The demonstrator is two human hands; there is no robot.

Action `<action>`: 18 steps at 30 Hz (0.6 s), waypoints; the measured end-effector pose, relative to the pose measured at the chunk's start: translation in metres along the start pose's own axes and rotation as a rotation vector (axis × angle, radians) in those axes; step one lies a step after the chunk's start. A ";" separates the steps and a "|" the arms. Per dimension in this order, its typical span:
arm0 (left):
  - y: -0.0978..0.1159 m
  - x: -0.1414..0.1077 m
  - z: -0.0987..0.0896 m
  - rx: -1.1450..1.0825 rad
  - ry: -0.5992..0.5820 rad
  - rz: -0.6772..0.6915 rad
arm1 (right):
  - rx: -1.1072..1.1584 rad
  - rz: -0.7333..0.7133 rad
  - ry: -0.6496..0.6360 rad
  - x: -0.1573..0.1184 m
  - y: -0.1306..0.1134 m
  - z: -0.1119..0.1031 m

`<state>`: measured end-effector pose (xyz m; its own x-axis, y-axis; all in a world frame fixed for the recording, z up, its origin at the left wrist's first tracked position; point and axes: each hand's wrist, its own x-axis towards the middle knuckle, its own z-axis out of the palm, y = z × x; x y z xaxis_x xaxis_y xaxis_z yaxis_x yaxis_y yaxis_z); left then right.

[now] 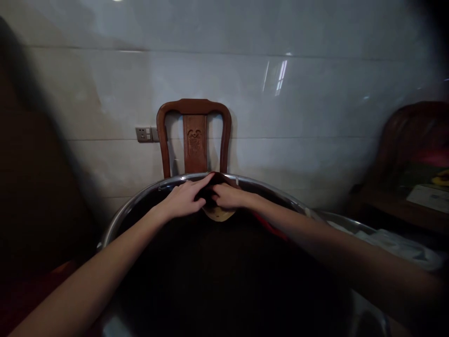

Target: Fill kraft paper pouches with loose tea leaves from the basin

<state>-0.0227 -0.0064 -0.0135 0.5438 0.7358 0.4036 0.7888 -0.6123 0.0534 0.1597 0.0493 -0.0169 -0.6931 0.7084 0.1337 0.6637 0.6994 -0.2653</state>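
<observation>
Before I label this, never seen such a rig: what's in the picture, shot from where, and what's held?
No machine here: a person works bare-handed, and the single picture comes from a camera worn on their head, looking forward and down. The large dark round thing has a shiny metal rim; it's too dark to tell basin from tabletop. Near its far edge, the left hand and right hand are at a brown-and-pale item. What it is, and how firmly it's held, I can't tell. Behind stand a wooden chair and a pale wall.
</observation>
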 end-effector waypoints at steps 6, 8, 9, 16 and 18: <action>-0.004 0.000 0.000 -0.072 0.028 0.020 | 0.025 -0.044 -0.031 -0.008 -0.005 -0.008; -0.004 0.000 0.000 -0.087 0.027 0.045 | 0.024 -0.054 -0.127 -0.013 -0.008 -0.004; -0.004 0.000 0.000 -0.088 0.021 0.047 | 0.014 -0.051 -0.155 -0.014 -0.008 -0.002; -0.002 0.001 -0.001 -0.207 0.080 0.141 | -0.008 -0.028 -0.028 -0.009 0.008 -0.002; -0.001 0.002 -0.004 -0.249 0.108 0.164 | 0.025 -0.071 0.034 -0.010 0.016 -0.013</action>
<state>-0.0234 -0.0051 -0.0094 0.6143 0.5943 0.5192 0.5911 -0.7824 0.1962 0.1806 0.0550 -0.0103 -0.7281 0.6600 0.1852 0.6053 0.7458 -0.2780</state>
